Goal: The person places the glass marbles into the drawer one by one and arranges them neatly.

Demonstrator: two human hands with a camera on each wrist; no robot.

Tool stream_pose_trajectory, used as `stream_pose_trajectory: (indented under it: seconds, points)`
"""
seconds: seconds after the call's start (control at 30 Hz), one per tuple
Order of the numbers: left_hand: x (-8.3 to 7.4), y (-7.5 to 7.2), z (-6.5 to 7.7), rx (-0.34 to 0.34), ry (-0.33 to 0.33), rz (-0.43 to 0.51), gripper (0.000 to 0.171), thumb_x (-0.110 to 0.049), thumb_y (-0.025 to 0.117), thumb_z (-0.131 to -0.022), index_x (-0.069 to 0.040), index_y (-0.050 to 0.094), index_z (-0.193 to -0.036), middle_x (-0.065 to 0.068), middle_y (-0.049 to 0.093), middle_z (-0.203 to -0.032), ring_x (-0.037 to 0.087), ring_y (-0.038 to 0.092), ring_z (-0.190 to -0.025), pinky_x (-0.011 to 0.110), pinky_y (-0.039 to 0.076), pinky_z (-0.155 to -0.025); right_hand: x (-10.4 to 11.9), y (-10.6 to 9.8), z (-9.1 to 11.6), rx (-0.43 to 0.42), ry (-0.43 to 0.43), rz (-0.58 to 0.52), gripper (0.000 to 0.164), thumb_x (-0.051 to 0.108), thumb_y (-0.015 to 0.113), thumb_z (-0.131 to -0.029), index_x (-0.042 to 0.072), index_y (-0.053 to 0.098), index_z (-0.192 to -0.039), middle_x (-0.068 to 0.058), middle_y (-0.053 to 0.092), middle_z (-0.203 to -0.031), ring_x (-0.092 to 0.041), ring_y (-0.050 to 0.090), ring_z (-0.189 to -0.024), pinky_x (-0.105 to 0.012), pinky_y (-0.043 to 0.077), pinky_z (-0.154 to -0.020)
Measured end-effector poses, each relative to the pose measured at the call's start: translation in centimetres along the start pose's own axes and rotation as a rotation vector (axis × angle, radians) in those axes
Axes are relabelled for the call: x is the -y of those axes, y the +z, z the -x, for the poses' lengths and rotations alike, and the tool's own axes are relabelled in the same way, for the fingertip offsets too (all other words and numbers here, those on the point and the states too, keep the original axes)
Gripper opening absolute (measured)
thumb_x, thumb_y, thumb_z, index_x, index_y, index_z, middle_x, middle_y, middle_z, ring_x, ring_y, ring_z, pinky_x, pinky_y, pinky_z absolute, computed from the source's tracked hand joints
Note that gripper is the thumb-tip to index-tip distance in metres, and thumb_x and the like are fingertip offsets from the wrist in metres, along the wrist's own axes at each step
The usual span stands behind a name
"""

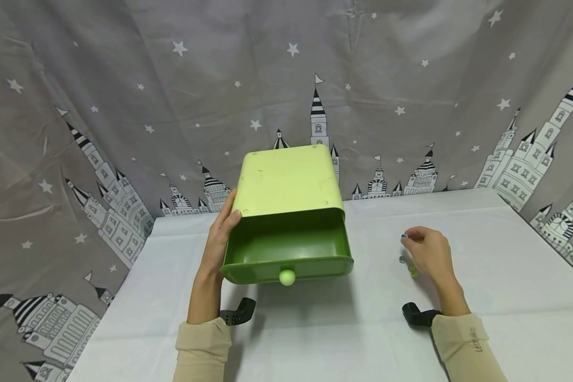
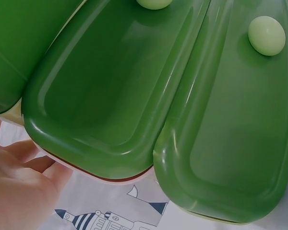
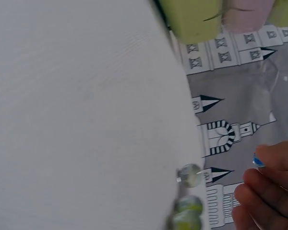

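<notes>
A drawer box with a pale yellow-green top (image 1: 286, 180) stands in the middle of the table, its green top drawer (image 1: 286, 245) pulled out. Against the box's left side rests my left hand (image 1: 216, 244), fingers fairly straight and thumb at the top front corner. Below the opened drawer, the left wrist view shows more green drawers with round pale knobs (image 2: 267, 36). My right hand (image 1: 430, 253), right of the box, pinches a small blue marble (image 3: 257, 161) between thumb and fingertip. Just under it lie a clear marble (image 1: 402, 259) and yellow-green marbles (image 1: 413, 271).
White cloth (image 1: 305, 339) covers the table. Behind and around it hangs a grey curtain (image 1: 210, 106) printed with stars and castles. Black camera mounts (image 1: 239, 311) stick out from both wrists. In the right wrist view, the box's side shows yellow-green and pink layers (image 3: 247, 17).
</notes>
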State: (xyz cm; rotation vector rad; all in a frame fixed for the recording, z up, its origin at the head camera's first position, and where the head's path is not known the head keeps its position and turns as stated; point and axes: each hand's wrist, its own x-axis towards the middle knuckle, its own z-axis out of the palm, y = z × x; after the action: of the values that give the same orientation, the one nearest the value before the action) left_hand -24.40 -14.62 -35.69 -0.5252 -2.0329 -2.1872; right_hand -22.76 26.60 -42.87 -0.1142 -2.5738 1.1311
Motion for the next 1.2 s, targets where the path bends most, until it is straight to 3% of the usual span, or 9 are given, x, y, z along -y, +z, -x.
stream_pose_trajectory:
  seconds: [0.13, 0.3, 0.43, 0.6, 0.7, 0.93, 1.2]
  points:
    - [0.0, 0.0, 0.0, 0.000, 0.000, 0.002, 0.059, -0.025, 0.042, -0.103, -0.022, 0.022, -0.159, -0.008, 0.020, -0.161, 0.007, 0.015, -0.145, 0.034, 0.018, -0.115, 1.0, -0.7, 0.0, -0.060, -0.043, -0.022, 0.023, 0.009, 0.065, -0.092, -0.010, 0.069, -0.106, -0.025, 0.070, -0.098, -0.039, 0.065, -0.091, -0.047, 0.049, -0.077]
    - [0.0, 0.0, 0.0, 0.001, 0.000, -0.002, 0.059, -0.025, 0.042, -0.103, -0.022, 0.023, -0.159, -0.008, 0.020, -0.161, 0.007, 0.015, -0.145, 0.035, 0.017, -0.116, 2.6, -1.9, 0.1, -0.127, -0.075, -0.067, 0.024, 0.011, 0.068, -0.092, -0.008, 0.070, -0.106, -0.023, 0.070, -0.097, -0.034, 0.066, -0.088, -0.027, 0.046, -0.069]
    - [0.1, 0.0, 0.0, 0.001, -0.002, -0.005, 0.059, -0.026, 0.042, -0.103, -0.022, 0.023, -0.159, -0.008, 0.020, -0.161, 0.007, 0.015, -0.145, 0.036, 0.016, -0.116, 4.0, -2.9, 0.5, -0.174, -0.107, -0.107, 0.023, 0.012, 0.069, -0.092, -0.006, 0.072, -0.105, -0.020, 0.071, -0.097, -0.015, 0.064, -0.081, -0.016, 0.043, -0.066]
    - [0.1, 0.0, 0.0, -0.002, 0.000, -0.009, 0.060, -0.026, 0.043, -0.103, -0.021, 0.023, -0.159, -0.008, 0.020, -0.161, 0.006, 0.015, -0.145, 0.036, 0.016, -0.116, 5.8, -4.1, 1.0, -0.211, -0.158, -0.168, 0.023, 0.012, 0.070, -0.091, -0.005, 0.072, -0.105, -0.019, 0.071, -0.097, 0.010, 0.055, -0.076, -0.013, 0.043, -0.068]
    - [0.0, -0.1, 0.0, -0.004, 0.002, -0.018, 0.060, -0.027, 0.043, -0.102, -0.022, 0.023, -0.158, -0.009, 0.020, -0.161, 0.006, 0.014, -0.145, 0.035, 0.015, -0.116, 6.7, -4.8, 1.3, -0.239, -0.182, -0.208, 0.021, 0.010, 0.071, -0.090, -0.005, 0.073, -0.104, -0.014, 0.071, -0.093, 0.011, 0.057, -0.076, -0.011, 0.044, -0.069]
    - [-0.1, 0.0, 0.0, -0.008, 0.002, -0.017, 0.059, -0.027, 0.043, -0.103, -0.022, 0.024, -0.158, -0.009, 0.021, -0.161, 0.006, 0.014, -0.145, 0.036, 0.014, -0.116, 8.2, -5.8, 1.8, -0.286, -0.189, -0.275, 0.018, 0.006, 0.074, -0.086, -0.004, 0.074, -0.102, 0.023, 0.063, -0.081, 0.008, 0.061, -0.075, -0.011, 0.045, -0.070]
    - [0.0, -0.1, 0.0, -0.009, -0.002, -0.024, 0.059, -0.028, 0.043, -0.103, -0.024, 0.024, -0.158, -0.010, 0.021, -0.161, 0.005, 0.014, -0.145, 0.036, 0.013, -0.116, 8.6, -6.1, 2.0, -0.307, -0.173, -0.295, 0.018, 0.005, 0.074, -0.087, -0.005, 0.074, -0.102, 0.023, 0.062, -0.080, 0.006, 0.061, -0.076, -0.012, 0.045, -0.070]
